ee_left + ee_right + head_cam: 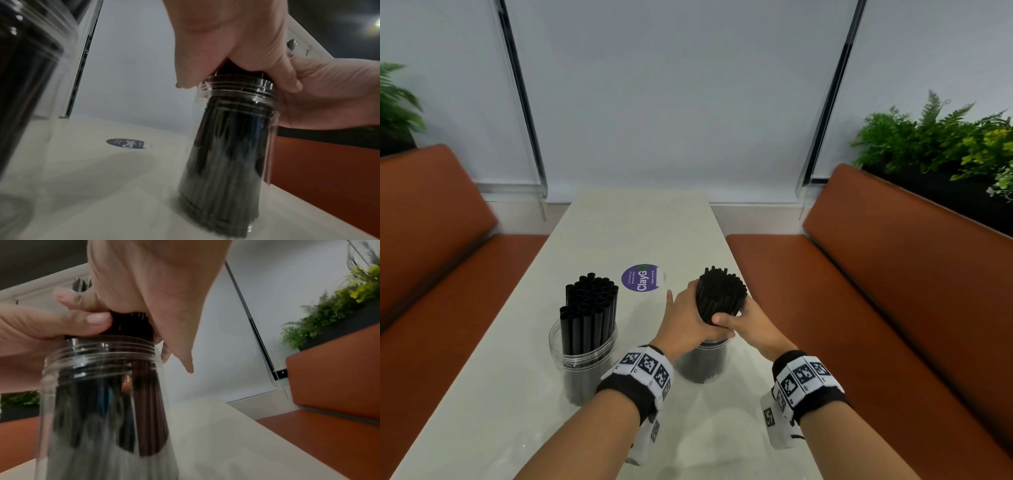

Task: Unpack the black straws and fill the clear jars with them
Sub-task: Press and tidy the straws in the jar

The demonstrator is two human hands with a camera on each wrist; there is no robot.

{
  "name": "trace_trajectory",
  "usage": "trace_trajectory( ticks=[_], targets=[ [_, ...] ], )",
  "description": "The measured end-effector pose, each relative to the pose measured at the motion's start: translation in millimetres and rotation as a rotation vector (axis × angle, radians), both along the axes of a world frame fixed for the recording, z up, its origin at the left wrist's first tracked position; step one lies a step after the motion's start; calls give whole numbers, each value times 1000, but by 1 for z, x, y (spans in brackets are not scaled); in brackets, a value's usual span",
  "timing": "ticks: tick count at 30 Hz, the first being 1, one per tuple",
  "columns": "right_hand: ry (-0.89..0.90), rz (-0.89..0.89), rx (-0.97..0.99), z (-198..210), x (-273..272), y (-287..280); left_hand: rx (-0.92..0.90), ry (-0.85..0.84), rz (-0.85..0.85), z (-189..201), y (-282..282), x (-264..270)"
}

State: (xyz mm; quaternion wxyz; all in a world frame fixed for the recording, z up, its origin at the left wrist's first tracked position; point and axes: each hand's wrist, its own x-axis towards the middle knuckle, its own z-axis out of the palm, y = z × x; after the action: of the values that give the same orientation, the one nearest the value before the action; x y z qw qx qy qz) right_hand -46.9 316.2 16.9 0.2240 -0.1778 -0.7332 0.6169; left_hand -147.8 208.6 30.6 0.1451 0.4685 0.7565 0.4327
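Bundle of thin black plastic straws (720, 294) stands upright in a clear threaded plastic jar (703, 361) on the pale bench (619, 233), upper half protruding. Left hand (685, 317) and right hand (748, 320) fingers wrap the bundle just above the jar's rim.

Both hands (709, 318) w/ straw bundle (720, 294)
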Motion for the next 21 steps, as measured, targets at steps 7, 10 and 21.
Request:
trace_trajectory(
  ticks=[7, 10, 21],
  targets=[
    [10, 16, 5, 3, 12, 1, -49, -82, -37, 4, -14, -6],
    [8, 21, -16, 6, 16, -1, -60, -152, -65, 3, -16, -11],
    [49, -64, 11, 31, -14, -11, 109, -175, -87, 27, 4, -14]
  ],
)
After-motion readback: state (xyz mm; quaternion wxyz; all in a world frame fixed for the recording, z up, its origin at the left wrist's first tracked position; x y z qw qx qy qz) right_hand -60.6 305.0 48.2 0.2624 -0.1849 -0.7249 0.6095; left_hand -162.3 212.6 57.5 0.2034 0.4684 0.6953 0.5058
